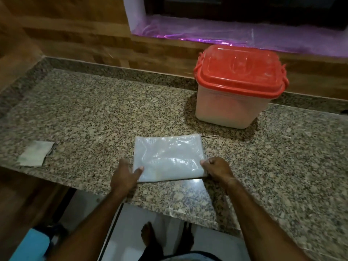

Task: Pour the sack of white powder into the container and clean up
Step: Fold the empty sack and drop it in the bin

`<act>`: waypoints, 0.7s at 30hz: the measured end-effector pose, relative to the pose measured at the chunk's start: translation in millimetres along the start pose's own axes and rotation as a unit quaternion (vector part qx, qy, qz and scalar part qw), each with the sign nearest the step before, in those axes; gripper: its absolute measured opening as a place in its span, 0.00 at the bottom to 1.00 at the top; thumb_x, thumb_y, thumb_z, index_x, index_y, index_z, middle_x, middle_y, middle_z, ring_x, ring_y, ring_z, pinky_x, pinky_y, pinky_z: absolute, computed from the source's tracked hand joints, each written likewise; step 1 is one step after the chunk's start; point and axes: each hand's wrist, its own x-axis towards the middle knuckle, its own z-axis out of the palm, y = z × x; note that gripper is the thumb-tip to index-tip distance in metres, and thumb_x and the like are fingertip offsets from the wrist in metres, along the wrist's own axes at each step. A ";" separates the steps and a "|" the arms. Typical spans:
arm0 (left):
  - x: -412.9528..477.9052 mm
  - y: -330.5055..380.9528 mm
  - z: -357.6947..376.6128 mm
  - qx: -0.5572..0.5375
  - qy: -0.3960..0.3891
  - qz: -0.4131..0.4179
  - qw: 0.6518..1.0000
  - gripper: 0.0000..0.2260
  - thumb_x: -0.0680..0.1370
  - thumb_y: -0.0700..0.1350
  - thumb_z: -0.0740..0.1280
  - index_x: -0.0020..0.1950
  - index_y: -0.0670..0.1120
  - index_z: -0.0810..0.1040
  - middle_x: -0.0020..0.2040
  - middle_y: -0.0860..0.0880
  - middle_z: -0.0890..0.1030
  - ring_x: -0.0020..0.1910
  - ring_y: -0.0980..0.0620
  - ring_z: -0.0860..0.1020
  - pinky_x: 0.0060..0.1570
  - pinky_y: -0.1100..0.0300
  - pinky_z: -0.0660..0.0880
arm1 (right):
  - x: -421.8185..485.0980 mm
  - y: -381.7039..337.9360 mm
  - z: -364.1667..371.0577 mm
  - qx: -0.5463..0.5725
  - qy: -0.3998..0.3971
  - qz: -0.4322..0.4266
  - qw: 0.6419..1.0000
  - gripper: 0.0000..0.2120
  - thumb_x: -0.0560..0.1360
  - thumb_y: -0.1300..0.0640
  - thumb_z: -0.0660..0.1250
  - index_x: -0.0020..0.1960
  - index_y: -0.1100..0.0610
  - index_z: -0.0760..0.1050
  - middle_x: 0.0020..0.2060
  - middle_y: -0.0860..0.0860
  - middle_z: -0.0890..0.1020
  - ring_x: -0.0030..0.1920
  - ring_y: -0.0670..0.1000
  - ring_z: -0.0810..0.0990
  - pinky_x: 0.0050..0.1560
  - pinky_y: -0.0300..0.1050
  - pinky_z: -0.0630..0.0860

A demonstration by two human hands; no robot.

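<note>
A flat, folded white woven sack (168, 157) lies on the speckled granite counter (94, 113) near its front edge. My left hand (125, 176) grips the sack's near left corner, thumb on top. My right hand (216, 167) pinches its near right corner. A thin string (211, 136) trails from the sack's far right corner. Behind and to the right stands the translucent white container (231, 108) with its red lid (239, 69) shut and red handles down at both sides.
A folded, stained white cloth (35, 153) lies on the counter at the left. A wooden wall and a window ledge covered in purple film (207, 34) run along the back. The counter's front edge steps back at the left, over the floor and my bare feet.
</note>
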 end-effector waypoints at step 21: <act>73.3 24.7 15.7 0.387 -0.162 0.295 0.858 0.65 0.59 0.86 0.55 0.82 0.51 0.32 0.82 0.41 0.31 0.83 0.38 0.38 0.78 0.33 0.40 | 28.0 -84.7 62.9 -0.373 -0.102 -0.136 0.912 0.63 0.65 0.26 0.73 0.84 0.40 0.34 0.83 0.51 0.33 0.83 0.61 0.32 0.76 0.78 0.38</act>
